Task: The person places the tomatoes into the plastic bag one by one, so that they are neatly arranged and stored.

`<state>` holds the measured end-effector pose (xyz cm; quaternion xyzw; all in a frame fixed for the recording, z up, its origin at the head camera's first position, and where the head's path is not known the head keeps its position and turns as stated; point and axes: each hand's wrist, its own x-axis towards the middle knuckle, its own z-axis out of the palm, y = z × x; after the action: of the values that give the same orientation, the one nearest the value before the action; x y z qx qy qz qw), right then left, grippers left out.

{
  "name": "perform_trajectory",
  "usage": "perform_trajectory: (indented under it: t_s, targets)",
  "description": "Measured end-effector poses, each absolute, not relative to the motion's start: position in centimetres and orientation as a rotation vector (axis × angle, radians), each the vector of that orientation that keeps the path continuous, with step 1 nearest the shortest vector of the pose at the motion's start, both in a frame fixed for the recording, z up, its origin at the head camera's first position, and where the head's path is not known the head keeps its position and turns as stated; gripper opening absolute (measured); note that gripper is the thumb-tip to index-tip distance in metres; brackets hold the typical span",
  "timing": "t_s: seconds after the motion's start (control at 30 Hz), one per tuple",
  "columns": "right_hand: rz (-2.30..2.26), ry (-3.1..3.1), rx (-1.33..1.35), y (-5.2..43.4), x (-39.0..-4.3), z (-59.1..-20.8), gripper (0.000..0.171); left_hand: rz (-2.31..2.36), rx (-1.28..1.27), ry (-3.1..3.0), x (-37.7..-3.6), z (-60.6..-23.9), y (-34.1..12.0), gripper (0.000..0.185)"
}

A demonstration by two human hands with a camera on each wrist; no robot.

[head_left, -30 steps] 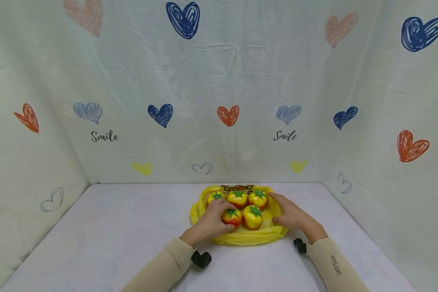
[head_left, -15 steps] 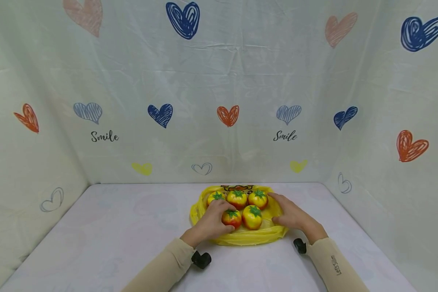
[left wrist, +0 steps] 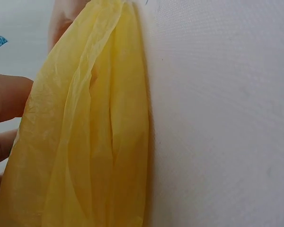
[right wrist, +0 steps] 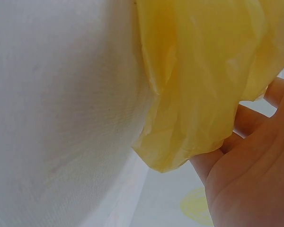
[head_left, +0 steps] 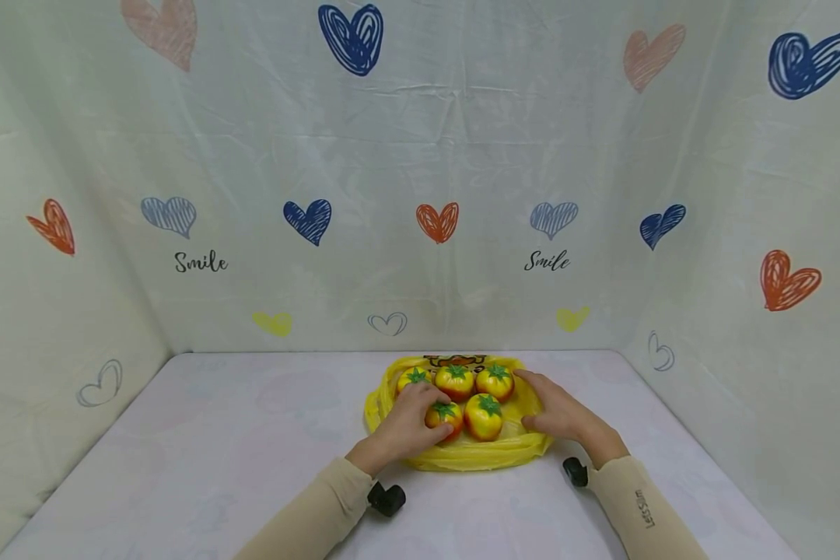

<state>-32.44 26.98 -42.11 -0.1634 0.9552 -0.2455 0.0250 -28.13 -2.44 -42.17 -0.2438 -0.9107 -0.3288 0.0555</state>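
A yellow plastic bag (head_left: 479, 459) lies with its rim rolled back, and several yellow-red tomatoes (head_left: 483, 418) with green star-shaped tops sit inside it. My left hand (head_left: 409, 424) reaches over the left rim and holds the front-left tomato (head_left: 441, 418), fingers above it and thumb in front. At the right rim, my right hand (head_left: 563, 408) rests with thumb and fingers spread wide, no tomato between them. The bag's side (left wrist: 99, 123) covers much of the left wrist view. In the right wrist view, bag folds (right wrist: 194, 94) partly hide the fingers.
The bag stands on a white table (head_left: 238, 451) near its back edge. Pale cloth walls (head_left: 420, 155) printed with hearts and "Smile" enclose the back and both sides. A small black device (head_left: 386, 498) sits at each wrist.
My left thumb has shifted slightly up against the front-left tomato, which has turned a little and shows more yellow. The right hand, the bag and the other tomatoes look unmoved.
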Motion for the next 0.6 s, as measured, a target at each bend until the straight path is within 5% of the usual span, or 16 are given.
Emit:
perform_trajectory:
  t_s: [0.6]
  targets:
    - [-0.763, 2.953, -0.517, 27.0, -32.53, -42.09, 0.08, -0.984, -0.745, -2.752, -28.05, -42.1, -2.5, 0.033]
